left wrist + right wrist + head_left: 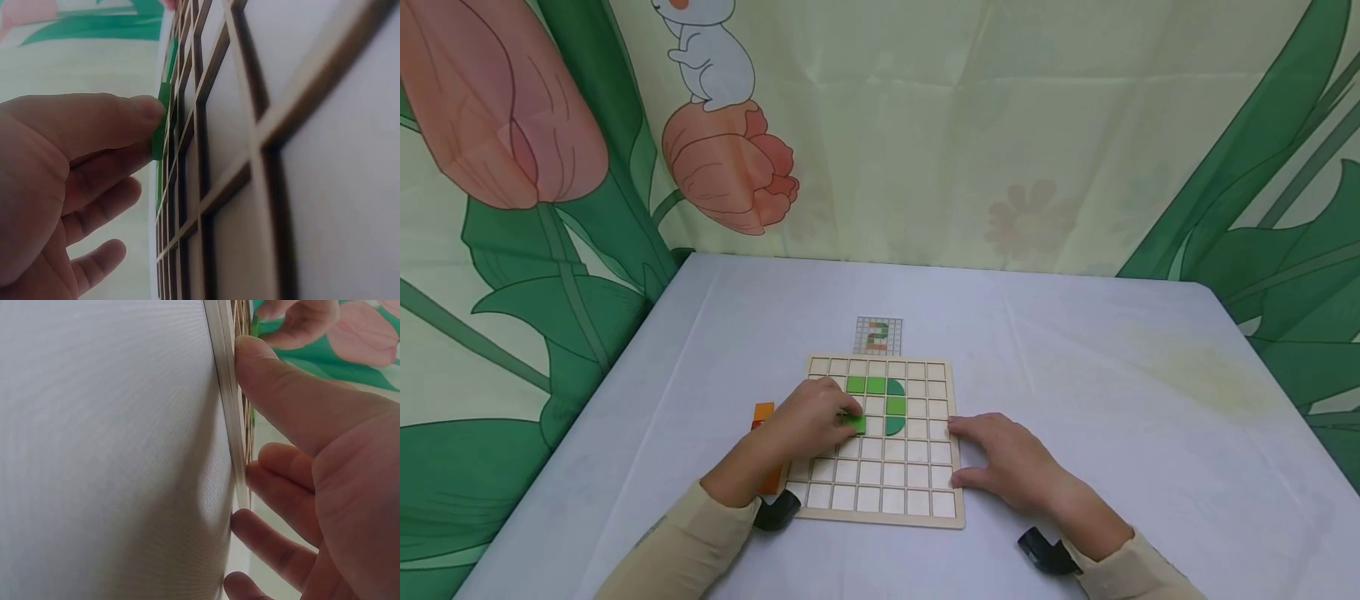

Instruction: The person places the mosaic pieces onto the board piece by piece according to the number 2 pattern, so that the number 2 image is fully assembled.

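At the left, the loose tiles [763,412], orange and red, lay beside the board [880,521], partly hidden by the left arm [737,475]. A low sweep of that arm could probably have scattered them or pushed one under the board's edge.

The left hand [808,421] reached over the board, thumb and forefinger closed in a pinch on a green tile [858,425], the other fingers loosely bent. Whether the tile was seated in a cell or just above it, I could not tell. Let go while tilted, it might have caught on a divider; released a little off line, it could have straddled two cells. Fingers drawn back carelessly might also have flicked up the green squares [876,385] nearby.

At the right, the right hand [1011,462] was spread wide, pinching nothing, with thumb and fingertips against the board's right edge. Too hard a push there would likely have slid the board across the surface [1090,375], spoiling the left hand's aim.

As for containers, the board was a wooden grid of shallow cells. Left to right, its second row held two green squares, then a rounded tile [895,387]; below that came another green square and a second rounded tile. Between the latter and the green tile, one cell was bare.
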The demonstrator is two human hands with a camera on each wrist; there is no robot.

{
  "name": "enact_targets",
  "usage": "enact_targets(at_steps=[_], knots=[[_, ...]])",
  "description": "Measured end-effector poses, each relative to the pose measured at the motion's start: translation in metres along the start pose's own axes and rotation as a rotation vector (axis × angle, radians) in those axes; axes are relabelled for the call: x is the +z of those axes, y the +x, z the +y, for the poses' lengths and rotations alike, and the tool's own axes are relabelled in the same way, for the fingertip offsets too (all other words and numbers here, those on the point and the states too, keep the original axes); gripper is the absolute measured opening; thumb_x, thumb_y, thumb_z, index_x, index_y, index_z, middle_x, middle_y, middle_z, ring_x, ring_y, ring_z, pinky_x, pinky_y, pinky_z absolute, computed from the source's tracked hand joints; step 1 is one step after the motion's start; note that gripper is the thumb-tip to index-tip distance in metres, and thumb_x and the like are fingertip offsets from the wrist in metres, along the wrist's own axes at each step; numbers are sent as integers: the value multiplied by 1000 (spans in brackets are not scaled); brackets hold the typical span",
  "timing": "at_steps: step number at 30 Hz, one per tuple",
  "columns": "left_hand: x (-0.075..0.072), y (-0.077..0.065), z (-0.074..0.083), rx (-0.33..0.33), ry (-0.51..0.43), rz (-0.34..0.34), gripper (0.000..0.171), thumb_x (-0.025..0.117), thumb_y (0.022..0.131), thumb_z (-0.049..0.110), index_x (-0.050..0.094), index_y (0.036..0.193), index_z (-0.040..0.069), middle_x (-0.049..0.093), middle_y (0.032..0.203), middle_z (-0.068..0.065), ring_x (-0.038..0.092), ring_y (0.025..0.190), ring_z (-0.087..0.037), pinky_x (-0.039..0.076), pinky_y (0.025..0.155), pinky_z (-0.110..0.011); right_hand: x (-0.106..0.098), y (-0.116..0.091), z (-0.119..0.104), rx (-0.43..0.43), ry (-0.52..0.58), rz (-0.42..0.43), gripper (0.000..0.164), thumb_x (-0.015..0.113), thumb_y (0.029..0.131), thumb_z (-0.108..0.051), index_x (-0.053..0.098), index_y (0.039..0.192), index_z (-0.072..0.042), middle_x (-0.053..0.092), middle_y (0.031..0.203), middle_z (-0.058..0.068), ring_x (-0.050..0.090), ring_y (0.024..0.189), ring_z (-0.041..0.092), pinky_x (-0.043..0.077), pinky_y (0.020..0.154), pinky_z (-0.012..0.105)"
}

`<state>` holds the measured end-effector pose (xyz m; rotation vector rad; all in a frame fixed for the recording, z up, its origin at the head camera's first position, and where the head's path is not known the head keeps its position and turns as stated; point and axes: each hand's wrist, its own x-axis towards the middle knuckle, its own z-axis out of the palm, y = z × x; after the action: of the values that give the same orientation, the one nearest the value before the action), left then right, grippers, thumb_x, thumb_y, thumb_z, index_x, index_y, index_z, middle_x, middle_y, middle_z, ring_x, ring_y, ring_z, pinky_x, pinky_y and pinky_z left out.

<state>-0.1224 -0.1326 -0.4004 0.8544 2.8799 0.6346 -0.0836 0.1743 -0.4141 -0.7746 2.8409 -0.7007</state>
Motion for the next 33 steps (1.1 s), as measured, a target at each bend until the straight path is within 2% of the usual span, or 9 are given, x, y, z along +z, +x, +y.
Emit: enact_targets(at_steps=[11,20,33], knots=[[2,8,5,57,17,-18,12,80,85,14,79,97,14,69,91,8,55,89,-15,46,84,-37,-3,1,0,-13,-10,9,63,83,81,-37,62,133,-9,62,133,7,54,122,32,43,99,52],[4,10,5,42,7,-41,14,81,85,17,79,99,15,69,93,9,55,90,-15,45,85,-36,-5,1,-1,-12,1,5,64,83,80,-38,62,134,-9,62,133,7,54,123,32,43,99,52],[6,9,4,8,-43,-71,15,80,87,20,79,102,19,63,90,11,50,89,-13,44,76,-31,-3,-1,-1,-7,18,4,63,82,81,-40,62,133,-10,61,134,7,54,124,32,43,100,52]])
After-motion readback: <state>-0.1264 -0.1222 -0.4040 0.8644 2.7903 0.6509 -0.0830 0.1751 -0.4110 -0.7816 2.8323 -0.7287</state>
